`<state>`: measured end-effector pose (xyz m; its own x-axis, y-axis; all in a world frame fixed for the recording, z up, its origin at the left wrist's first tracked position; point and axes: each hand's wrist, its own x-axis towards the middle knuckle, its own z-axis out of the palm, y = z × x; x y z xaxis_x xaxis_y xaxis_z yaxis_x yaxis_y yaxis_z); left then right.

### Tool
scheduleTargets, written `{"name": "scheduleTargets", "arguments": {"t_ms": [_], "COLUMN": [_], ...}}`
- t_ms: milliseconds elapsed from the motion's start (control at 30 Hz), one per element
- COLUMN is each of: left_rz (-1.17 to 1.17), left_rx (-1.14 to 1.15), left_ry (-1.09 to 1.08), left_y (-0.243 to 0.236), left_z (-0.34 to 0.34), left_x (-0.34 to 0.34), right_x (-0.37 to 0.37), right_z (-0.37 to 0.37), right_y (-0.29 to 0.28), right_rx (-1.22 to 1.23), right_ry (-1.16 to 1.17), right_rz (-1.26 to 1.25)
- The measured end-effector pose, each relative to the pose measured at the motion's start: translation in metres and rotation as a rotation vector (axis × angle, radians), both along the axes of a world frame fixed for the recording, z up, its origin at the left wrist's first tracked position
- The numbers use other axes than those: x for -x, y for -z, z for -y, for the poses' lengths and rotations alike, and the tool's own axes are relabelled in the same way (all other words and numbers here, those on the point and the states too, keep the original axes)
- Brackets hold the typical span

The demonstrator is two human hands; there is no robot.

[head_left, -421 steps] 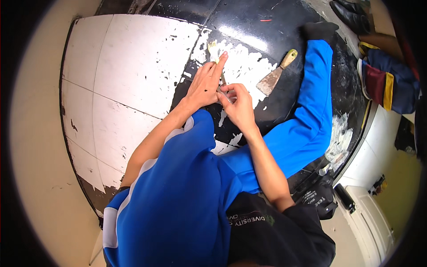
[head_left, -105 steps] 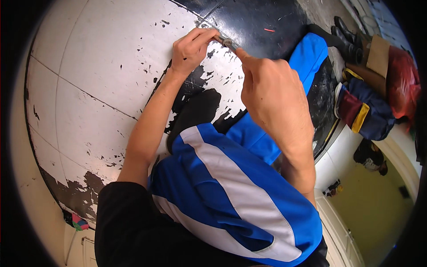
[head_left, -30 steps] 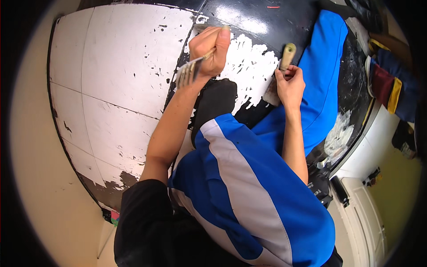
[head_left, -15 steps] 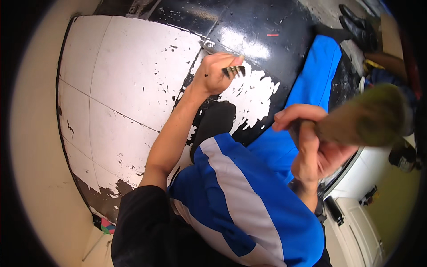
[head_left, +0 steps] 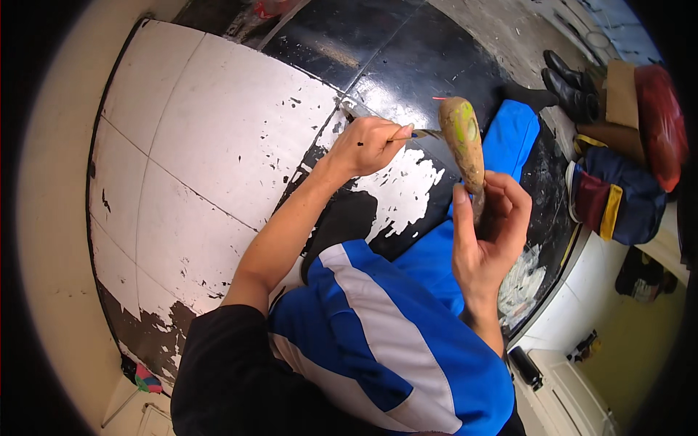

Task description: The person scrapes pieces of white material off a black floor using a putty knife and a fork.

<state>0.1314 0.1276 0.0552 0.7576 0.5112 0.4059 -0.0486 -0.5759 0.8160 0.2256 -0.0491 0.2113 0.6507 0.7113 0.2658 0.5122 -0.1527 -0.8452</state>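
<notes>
My left hand [head_left: 367, 145] is closed on a fork [head_left: 422, 135], held sideways above the tiled floor. A flat metal piece [head_left: 347, 109] shows partly just beyond that hand. My right hand [head_left: 488, 240] grips a putty knife [head_left: 459, 138] upright, its worn yellow-green handle on top and its blade mostly hidden by the fingers. The handle's top is near the fork's tines. Below the hands, flaking white coating [head_left: 407, 196] lies over black tile [head_left: 392, 62]; larger white-coated tiles [head_left: 203, 123] spread to the left.
My legs in blue trousers [head_left: 378, 327] fill the lower middle. At the right are black shoes [head_left: 571, 94], cardboard [head_left: 622, 91], a red plastic bag [head_left: 658, 127] and a dark blue, maroon and yellow bag [head_left: 611, 189]. A pale wall [head_left: 58, 218] bounds the left.
My right hand has picked the putty knife up off the floor, brought it close to the camera, then turned it upright farther away. My left hand has shifted, still gripping the fork.
</notes>
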Motion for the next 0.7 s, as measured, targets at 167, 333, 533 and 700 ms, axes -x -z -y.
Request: {"name": "scheduleTargets", "arguments": {"t_ms": [167,333,533,700], "left_rz": [0.075,0.110,0.085,0.055], "left_rx": [-0.033,-0.057,-0.050,0.066], "left_ry": [-0.042,-0.023,-0.044,-0.050], "left_y": [0.007,0.010,0.008,0.008], "left_z": [0.007,0.006,0.007,0.006], "left_x": [-0.005,-0.004,-0.001,0.007], "right_x": [0.006,-0.004,-0.010,-0.008], "right_z": [0.001,0.008,0.005,0.009], "right_y": [0.000,-0.021,-0.016,-0.016], "right_rx": [-0.326,-0.147,0.074,-0.219], "right_ry": [0.080,0.006,-0.068,0.095], "right_rz": [-0.001,0.173,0.177,-0.089]}}
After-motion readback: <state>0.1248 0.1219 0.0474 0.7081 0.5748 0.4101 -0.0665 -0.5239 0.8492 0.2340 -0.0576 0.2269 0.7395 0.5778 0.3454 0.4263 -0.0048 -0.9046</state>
